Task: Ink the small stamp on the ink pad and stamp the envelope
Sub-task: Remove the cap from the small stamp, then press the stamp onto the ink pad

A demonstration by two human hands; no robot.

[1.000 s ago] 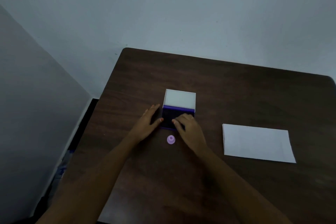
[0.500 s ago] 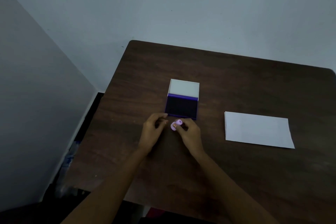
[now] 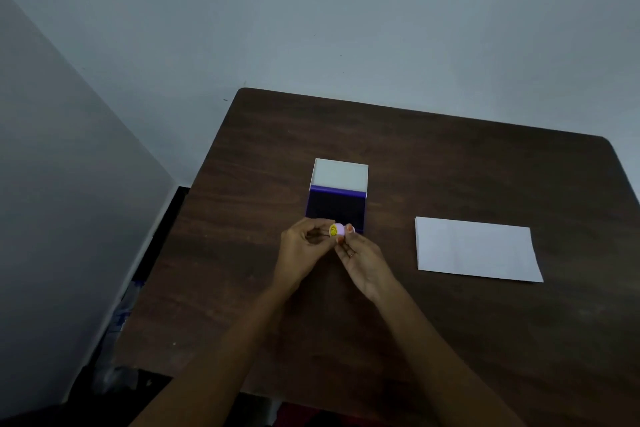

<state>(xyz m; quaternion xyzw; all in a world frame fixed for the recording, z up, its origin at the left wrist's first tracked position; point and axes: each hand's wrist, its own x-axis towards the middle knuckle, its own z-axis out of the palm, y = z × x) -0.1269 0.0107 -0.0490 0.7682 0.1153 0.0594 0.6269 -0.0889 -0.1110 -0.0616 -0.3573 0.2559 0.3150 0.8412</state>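
Observation:
A small pink stamp (image 3: 337, 230) with a yellow smiley end is held above the table, just in front of the open ink pad (image 3: 335, 207). My right hand (image 3: 363, 262) pinches the stamp between thumb and fingers. My left hand (image 3: 303, 253) is curled right beside it, fingertips touching or nearly touching the stamp's yellow end. The ink pad has a dark purple inking surface and its white lid (image 3: 340, 174) is folded back behind it. A white envelope (image 3: 476, 249) lies flat on the table to the right, well apart from both hands.
Everything sits on a dark brown wooden table (image 3: 450, 163) set against a pale wall. The table's left edge drops to a dark floor gap beside a grey wall (image 3: 69, 184).
Both hands left the ink pad, and my right hand picked the pink stamp up off the table. The stamp is now turned so its yellow end shows, with my left hand brought up to it.

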